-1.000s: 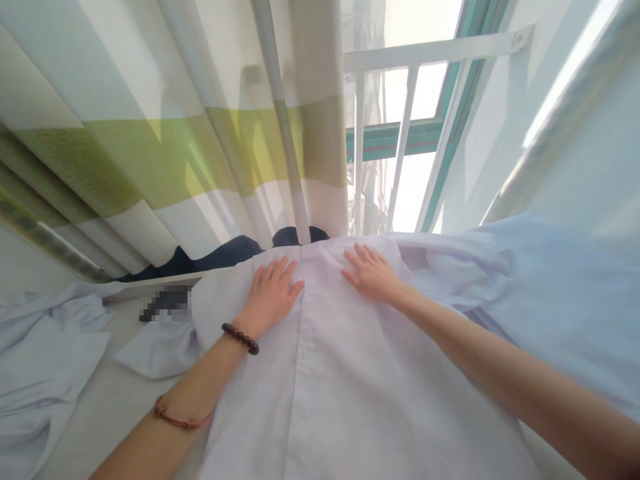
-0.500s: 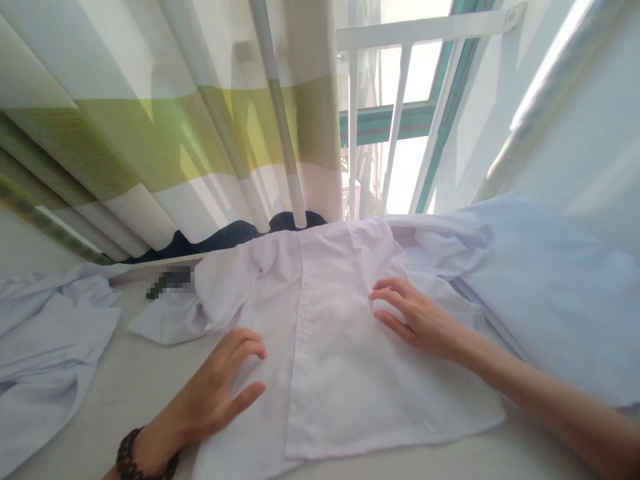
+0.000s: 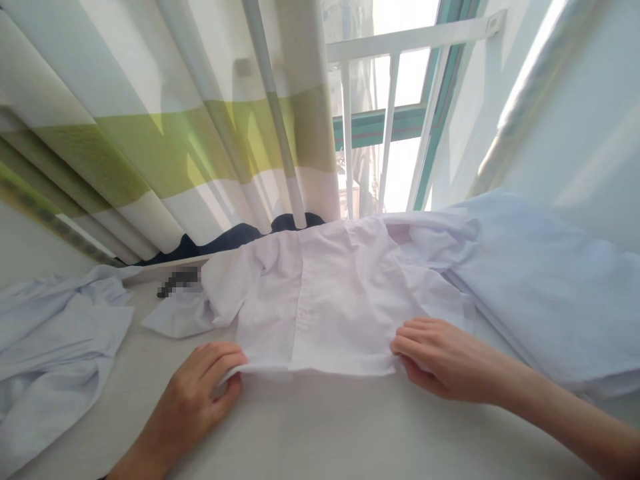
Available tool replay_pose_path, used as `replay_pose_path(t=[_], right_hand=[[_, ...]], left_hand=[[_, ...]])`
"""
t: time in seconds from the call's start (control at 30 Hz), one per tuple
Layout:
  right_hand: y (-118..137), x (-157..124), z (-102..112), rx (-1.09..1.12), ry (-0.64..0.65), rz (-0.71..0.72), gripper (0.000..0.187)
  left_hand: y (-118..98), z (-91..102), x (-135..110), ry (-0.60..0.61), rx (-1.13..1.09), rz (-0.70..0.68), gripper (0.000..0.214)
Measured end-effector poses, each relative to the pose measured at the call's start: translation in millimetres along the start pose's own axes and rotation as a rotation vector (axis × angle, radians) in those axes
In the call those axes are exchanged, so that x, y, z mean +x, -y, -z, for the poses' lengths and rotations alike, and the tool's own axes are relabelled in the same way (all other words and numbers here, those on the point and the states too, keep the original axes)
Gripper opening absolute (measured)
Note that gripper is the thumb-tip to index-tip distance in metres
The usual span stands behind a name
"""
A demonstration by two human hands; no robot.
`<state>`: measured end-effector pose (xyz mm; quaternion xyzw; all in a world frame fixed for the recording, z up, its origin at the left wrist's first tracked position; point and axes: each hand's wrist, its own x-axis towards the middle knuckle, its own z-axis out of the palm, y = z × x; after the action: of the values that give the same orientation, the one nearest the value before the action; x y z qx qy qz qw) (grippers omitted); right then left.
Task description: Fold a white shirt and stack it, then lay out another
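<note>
Both hands palm-down, spread apart, one per side of the white shirt [image 3: 330,320], which lies centre on a pale surface [image 3: 340,433] (table or bed, cannot tell). Left hand [image 3: 193,390] comes up from bottom left, wrist low, fingers bent over the shirt's near edge and thumb under, pinching the cloth. Right hand [image 3: 440,357] reaches in from lower right, forearm long and slanted, fingers curled inward and closed on the near right corner; its thumb sits low, partly tucked. Near edge runs almost straight between them.

Shirt cloth: thin, matte, softly creased, with a placket [image 3: 300,307] down the front. Left sleeve [image 3: 177,317] (viewer's left) flops out flat beside a dark pixelated item [image 3: 180,281]; opposite sleeve bunched over the pale-blue fabric pile [image 3: 555,287], smooth, broad. Another crumpled white pile [image 3: 55,347] at far left, its pointed edge apart from the shirt.

Far side: pleated curtain [image 3: 200,40], off-white with green band, and white railing [image 3: 410,41] just past the shirt's far edge. Side room: a strip of surface between left pile and left hand; more surface runs from the near edge to the bottom of view, between the forearms.
</note>
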<state>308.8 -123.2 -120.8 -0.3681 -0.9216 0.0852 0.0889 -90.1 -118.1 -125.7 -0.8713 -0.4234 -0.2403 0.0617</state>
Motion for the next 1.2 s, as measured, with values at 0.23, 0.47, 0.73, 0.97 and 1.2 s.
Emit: replay_pose_path(t=[0.23,0.47,0.73,0.97,1.2], right_hand=[[1.2,-3.9,6.2,0.271,-0.231,-0.309,0.015],[1.1,-8.3,6.2,0.385,-0.130,-0.188,0.042],[-11.3,-9.3,27.9,0.364,-0.011,-0.077,0.017],[-38.5,-25.7,28.8,0.083,-0.073,-0.240,0.012],[-18.7,-23.9,29.8,0.217,-0.414,-0.170,0.016]], left_hand=[[-4.2,1.8,-7.1,-0.103,-0.158,0.175,0.013],[-15.2,-2.8,-5.8,-0.015,-0.337,0.114,0.046],[-7.0,4.4,-6.1,-0.185,-0.368,0.338,0.024],[-4.6,7.6,-7.9,-0.437,-0.191,0.486,0.014],[-12.9,5.8,-0.8,-0.243,-0.311,0.295,0.022]])
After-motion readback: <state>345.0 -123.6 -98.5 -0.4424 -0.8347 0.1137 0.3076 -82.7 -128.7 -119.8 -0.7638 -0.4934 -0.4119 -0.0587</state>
